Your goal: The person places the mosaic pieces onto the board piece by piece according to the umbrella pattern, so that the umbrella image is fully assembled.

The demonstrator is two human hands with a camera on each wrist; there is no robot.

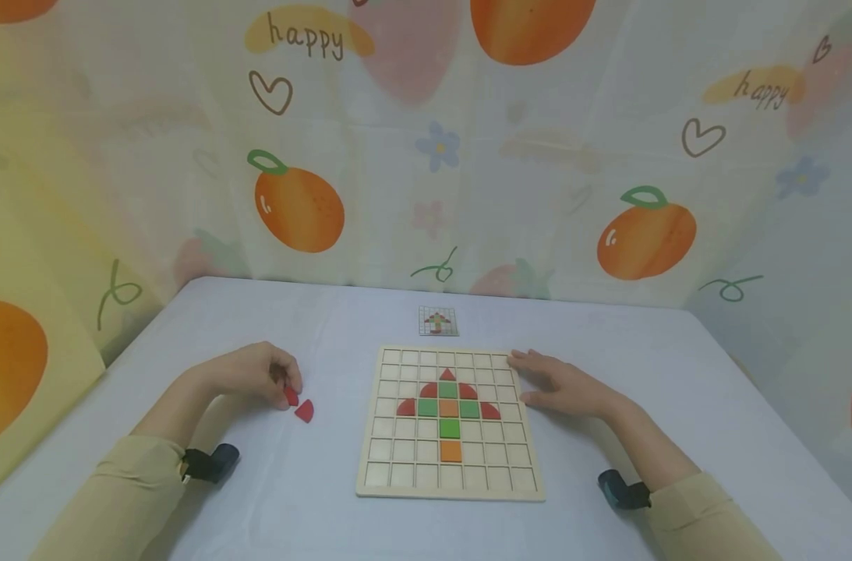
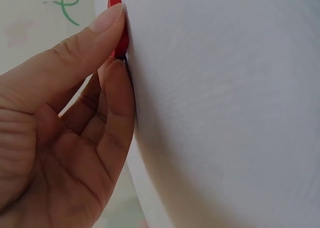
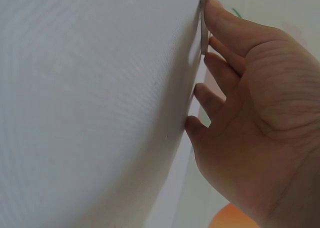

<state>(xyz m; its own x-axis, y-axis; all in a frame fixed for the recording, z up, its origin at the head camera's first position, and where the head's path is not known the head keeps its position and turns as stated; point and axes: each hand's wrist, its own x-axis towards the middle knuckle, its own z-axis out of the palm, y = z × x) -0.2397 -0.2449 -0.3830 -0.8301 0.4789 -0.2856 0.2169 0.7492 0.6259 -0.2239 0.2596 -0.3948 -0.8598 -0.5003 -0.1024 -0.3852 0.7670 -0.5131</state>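
Note:
My left hand [image 1: 253,372] is over the table at the left, thumb and fingers pinching a small red piece [image 1: 291,396]. In the left wrist view the edge of this red piece [image 2: 120,45] shows by the thumb tip, close to the white surface. Just beside it lies a loose red quarter-circle piece [image 1: 304,411]. My right hand [image 1: 569,386] rests at the right edge of the wooden grid board [image 1: 390,471], its fingers loosely spread and the thumb tip at the rim. Green squares [image 1: 450,428], orange squares [image 1: 451,451], red quarter circles [image 1: 491,411] and a red triangle [image 1: 447,375] fill some cells.
Behind the board lies a small pattern card [image 1: 438,331] with a similar coloured figure on a grid. White cloth covers the table [image 1: 292,499]. A printed curtain [image 1: 397,202] hangs along the back and sides.

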